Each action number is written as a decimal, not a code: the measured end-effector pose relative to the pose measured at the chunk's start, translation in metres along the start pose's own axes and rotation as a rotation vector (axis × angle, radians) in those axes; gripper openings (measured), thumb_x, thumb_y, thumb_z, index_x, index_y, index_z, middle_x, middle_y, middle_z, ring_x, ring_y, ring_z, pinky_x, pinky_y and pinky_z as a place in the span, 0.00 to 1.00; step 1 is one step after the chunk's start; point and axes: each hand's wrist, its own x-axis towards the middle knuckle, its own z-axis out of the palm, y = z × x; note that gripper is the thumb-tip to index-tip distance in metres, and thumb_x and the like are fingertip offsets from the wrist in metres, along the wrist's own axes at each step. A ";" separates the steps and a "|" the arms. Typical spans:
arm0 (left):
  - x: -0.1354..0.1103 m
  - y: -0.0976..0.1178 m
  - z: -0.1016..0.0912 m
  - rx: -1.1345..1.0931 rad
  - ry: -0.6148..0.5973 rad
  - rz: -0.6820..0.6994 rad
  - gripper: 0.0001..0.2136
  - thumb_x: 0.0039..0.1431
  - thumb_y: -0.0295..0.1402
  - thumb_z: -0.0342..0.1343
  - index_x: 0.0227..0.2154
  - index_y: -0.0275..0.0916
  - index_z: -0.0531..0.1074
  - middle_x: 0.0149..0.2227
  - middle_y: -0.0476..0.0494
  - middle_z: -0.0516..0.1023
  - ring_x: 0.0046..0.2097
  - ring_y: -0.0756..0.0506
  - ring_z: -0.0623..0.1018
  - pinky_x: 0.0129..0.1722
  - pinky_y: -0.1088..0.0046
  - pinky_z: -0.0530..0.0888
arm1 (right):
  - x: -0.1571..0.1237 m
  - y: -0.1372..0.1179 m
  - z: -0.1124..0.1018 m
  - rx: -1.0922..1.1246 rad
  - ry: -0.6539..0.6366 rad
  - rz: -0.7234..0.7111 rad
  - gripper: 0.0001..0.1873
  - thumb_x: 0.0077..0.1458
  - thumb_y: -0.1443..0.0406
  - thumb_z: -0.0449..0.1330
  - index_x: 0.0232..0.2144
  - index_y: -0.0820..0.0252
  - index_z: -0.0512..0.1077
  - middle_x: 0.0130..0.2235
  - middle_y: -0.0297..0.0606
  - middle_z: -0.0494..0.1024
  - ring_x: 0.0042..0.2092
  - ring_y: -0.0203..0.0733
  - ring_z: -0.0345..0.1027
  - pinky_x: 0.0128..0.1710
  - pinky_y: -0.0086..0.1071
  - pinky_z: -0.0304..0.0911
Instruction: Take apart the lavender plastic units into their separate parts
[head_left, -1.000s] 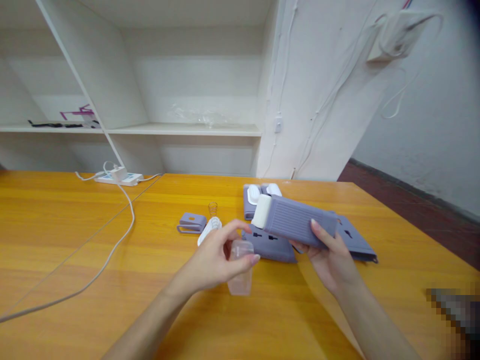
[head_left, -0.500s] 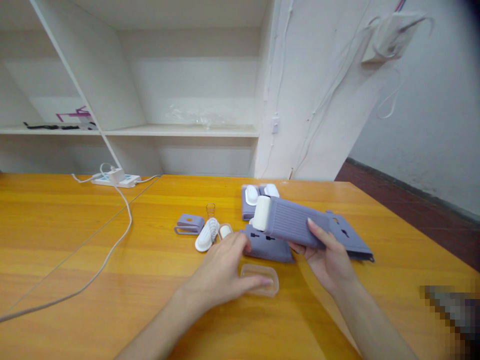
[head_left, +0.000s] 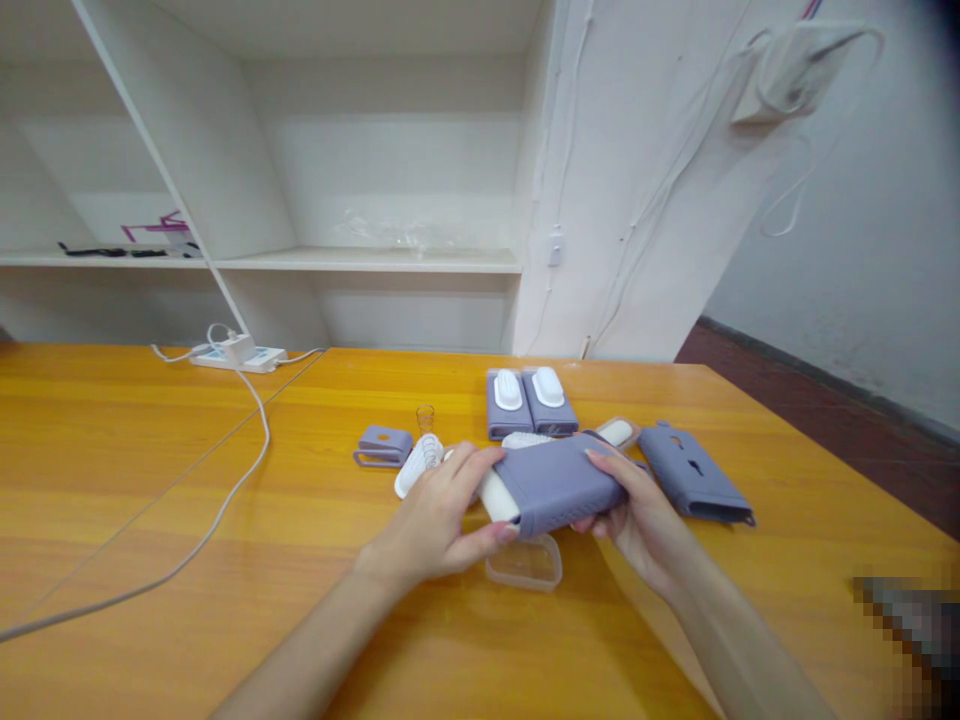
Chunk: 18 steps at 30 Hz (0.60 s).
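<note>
A purple-grey plastic casing [head_left: 566,485] is held slightly tilted above the table between both hands. At its left end sticks out a white part [head_left: 496,497], which my left hand [head_left: 431,520] pinches between thumb and fingers. Around the other end my right hand [head_left: 641,510] is closed, thumb on top and fingers beneath. Below the casing lies a clear plastic lid or tray [head_left: 525,565]. Just beyond my left hand are a white ribbed oval piece [head_left: 420,462], a wire spring [head_left: 425,418] and a small purple-grey bracket [head_left: 382,446].
Two purple-grey casings with white oval tops [head_left: 549,388] stand at the back. Another flat casing [head_left: 694,475] lies at right, near a white piece in a clear holder [head_left: 619,432]. A power strip [head_left: 244,357] with a white cable [head_left: 251,470] occupies the left side.
The casing has come down and left, turning from its ribbed side to a smooth face. My left hand, earlier apart from it over the clear piece, now grips its white end.
</note>
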 end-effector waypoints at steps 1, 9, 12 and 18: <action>0.000 -0.001 0.000 0.001 -0.002 -0.003 0.27 0.58 0.46 0.51 0.58 0.39 0.58 0.49 0.34 0.70 0.47 0.38 0.71 0.44 0.61 0.70 | 0.000 0.000 0.000 0.007 0.008 0.013 0.24 0.51 0.57 0.65 0.49 0.57 0.68 0.26 0.35 0.77 0.17 0.39 0.69 0.10 0.24 0.62; 0.001 -0.005 0.005 0.144 0.009 0.025 0.26 0.61 0.45 0.44 0.59 0.36 0.56 0.47 0.31 0.72 0.46 0.37 0.73 0.42 0.60 0.71 | 0.000 0.001 0.003 0.027 0.040 0.047 0.21 0.51 0.59 0.64 0.47 0.58 0.68 0.24 0.35 0.76 0.17 0.39 0.69 0.10 0.23 0.61; 0.002 -0.007 0.009 0.230 0.033 0.046 0.26 0.61 0.45 0.42 0.58 0.35 0.58 0.43 0.32 0.73 0.43 0.37 0.74 0.39 0.61 0.71 | 0.000 0.001 0.004 0.010 0.027 0.036 0.21 0.52 0.59 0.63 0.48 0.58 0.67 0.24 0.35 0.76 0.16 0.38 0.69 0.10 0.23 0.61; 0.002 -0.009 0.010 0.245 0.077 0.082 0.26 0.61 0.45 0.42 0.56 0.33 0.60 0.42 0.31 0.74 0.40 0.37 0.74 0.36 0.61 0.71 | 0.001 0.001 0.003 -0.003 0.015 0.014 0.25 0.53 0.60 0.61 0.53 0.55 0.64 0.26 0.35 0.76 0.14 0.36 0.66 0.08 0.22 0.58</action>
